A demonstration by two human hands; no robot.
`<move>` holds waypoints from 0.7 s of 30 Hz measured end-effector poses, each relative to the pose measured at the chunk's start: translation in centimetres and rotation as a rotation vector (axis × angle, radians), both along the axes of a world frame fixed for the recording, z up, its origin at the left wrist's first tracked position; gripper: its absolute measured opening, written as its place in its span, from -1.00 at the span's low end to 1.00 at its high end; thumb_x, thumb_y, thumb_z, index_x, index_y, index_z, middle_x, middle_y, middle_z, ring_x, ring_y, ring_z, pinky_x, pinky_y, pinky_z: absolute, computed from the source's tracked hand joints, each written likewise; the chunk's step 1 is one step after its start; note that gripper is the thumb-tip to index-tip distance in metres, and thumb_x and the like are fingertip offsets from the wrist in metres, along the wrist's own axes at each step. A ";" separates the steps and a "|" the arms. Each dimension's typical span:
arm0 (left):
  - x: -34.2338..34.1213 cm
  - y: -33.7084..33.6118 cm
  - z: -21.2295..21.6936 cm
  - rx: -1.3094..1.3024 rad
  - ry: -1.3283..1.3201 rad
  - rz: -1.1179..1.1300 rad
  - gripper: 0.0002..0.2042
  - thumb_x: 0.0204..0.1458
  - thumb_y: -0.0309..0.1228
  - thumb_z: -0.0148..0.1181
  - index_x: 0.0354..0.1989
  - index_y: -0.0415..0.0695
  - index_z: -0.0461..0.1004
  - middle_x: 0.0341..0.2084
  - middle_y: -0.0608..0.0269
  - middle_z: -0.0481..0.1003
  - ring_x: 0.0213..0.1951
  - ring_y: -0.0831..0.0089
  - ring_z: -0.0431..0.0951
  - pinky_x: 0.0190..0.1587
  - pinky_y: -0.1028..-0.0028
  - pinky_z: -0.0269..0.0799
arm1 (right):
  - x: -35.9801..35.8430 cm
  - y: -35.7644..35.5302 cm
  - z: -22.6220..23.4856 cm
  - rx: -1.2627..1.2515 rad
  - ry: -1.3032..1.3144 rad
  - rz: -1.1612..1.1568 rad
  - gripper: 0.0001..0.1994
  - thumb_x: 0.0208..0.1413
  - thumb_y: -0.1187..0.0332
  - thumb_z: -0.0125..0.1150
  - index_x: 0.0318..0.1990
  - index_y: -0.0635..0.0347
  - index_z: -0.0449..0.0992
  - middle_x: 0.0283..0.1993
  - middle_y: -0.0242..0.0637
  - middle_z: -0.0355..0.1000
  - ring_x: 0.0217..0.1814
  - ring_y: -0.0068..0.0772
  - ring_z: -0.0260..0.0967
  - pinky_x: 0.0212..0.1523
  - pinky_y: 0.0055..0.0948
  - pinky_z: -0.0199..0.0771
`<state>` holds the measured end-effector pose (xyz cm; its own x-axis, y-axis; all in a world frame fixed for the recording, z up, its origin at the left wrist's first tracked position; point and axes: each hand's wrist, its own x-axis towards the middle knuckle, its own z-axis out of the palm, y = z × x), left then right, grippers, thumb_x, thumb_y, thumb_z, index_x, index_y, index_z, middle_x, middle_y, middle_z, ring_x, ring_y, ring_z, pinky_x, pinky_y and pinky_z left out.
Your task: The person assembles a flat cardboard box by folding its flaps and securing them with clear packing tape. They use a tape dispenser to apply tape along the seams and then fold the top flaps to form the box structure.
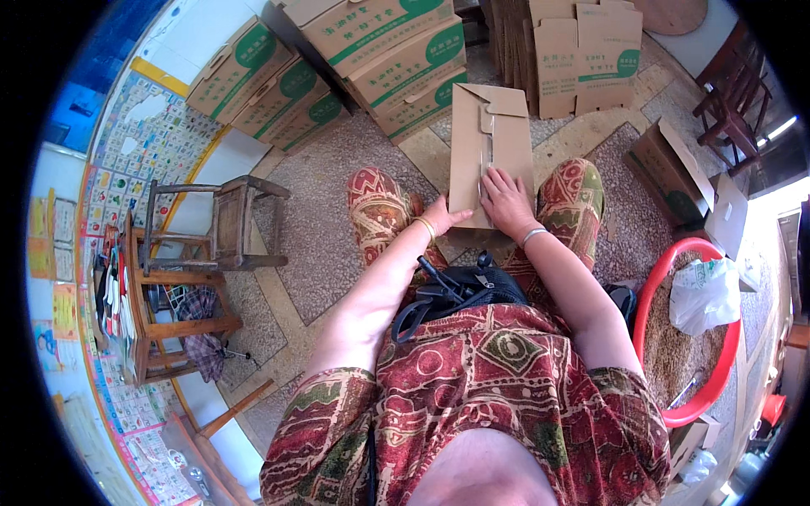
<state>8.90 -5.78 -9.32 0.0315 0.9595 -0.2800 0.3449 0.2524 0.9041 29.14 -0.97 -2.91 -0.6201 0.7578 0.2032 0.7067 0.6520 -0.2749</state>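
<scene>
Cardboard box [469,152] has its nr end b/w the knees [574,194], stacked cartons [401,63] w/ green print just beyond. R hand [505,202] lies flat on top, fingers spread, clutching nothing; L hand [446,216] is at the nr L corner, most fingers hidden, can't tell if gripping.

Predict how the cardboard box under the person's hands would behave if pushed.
The cardboard box likely feels fairly stiff, as its edges look straight. Flat-faced, it would probably slide rather than roll. It might flex along the top seam, where panels meet.
</scene>
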 end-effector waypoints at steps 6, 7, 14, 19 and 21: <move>-0.4 -0.1 0.2 -0.005 -0.037 -0.059 -0.21 -0.18 -0.14 0.42 0.18 -0.28 0.19 0.02 -0.04 0.41 0.06 0.24 0.42 0.13 0.37 0.30 | -0.1 -1.1 0.2 -0.018 -0.023 -0.027 -0.52 0.13 0.15 0.01 0.16 0.18 0.28 0.34 -0.14 0.09 0.40 -0.15 -0.03 0.26 0.22 -0.01; 0.0 -0.1 0.8 0.021 -0.060 -0.066 -0.22 -0.18 -0.15 0.43 0.18 -0.27 0.20 0.02 -0.03 0.42 0.05 0.24 0.43 0.13 0.37 0.30 | 0.2 -1.1 -0.1 -0.024 -0.026 -0.034 -0.52 0.13 0.15 0.01 0.17 0.18 0.27 0.35 -0.14 0.08 0.41 -0.15 -0.04 0.27 0.23 -0.02; 0.5 -0.4 2.0 0.048 -0.003 -0.051 -0.31 -0.16 -0.20 0.42 0.13 -0.24 0.28 -0.04 0.04 0.47 0.00 0.29 0.46 0.09 0.37 0.34 | 0.2 -0.8 0.4 -0.062 -0.100 -0.002 -0.44 0.11 0.10 0.03 0.23 0.18 0.23 0.36 -0.14 0.06 0.42 -0.13 -0.07 0.28 0.24 -0.05; 0.4 0.3 0.5 0.047 -0.010 -0.074 -0.32 -0.17 -0.10 0.40 0.11 -0.19 0.33 -0.05 0.01 0.49 -0.01 0.27 0.48 0.08 0.35 0.36 | 0.4 -1.0 0.5 -0.064 -0.051 -0.033 -0.39 0.05 0.09 0.12 0.23 0.18 0.23 0.38 -0.13 0.03 0.43 -0.14 -0.08 0.26 0.27 -0.03; 0.4 0.3 0.2 0.058 -0.009 -0.075 -0.29 -0.18 -0.07 0.41 0.12 -0.22 0.31 -0.04 0.00 0.48 0.01 0.26 0.47 0.09 0.35 0.35 | 0.3 -1.2 0.3 -0.027 -0.034 -0.035 -0.39 0.04 0.10 0.13 0.23 0.18 0.22 0.38 -0.14 0.02 0.43 -0.13 -0.09 0.25 0.28 -0.02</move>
